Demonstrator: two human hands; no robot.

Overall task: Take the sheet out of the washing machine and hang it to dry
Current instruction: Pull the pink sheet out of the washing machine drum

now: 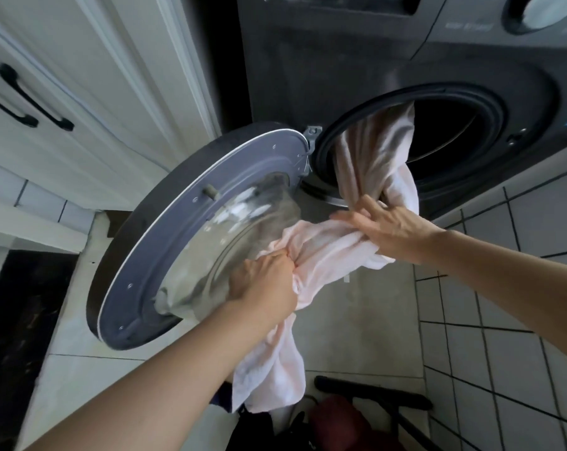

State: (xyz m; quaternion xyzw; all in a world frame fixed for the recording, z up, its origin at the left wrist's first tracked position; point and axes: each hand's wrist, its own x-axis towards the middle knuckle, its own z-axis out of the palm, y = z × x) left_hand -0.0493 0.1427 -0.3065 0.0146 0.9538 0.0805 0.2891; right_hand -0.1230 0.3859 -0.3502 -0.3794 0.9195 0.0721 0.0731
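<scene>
The sheet [321,245], pale pink, is half out of the washing machine [308,60]: one end lies inside the drum and the tail hangs low in front of the machine. The left hand [269,275] clenches a bunch of it below the opening, and the right hand [393,226] grasps a fold at the opening's lower rim. The risks I see are the tail dragging on the floor, or the cloth snagging at the door [165,229] hinge, left of the opening, if it is tugged sideways. Count: one sheet, one machine, one door, two hands

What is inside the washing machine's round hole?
One end of the pale pink sheet goes into the drum, and the rest hangs outside. Behind the sheet the drum is too dark to tell if anything else is there.
</scene>
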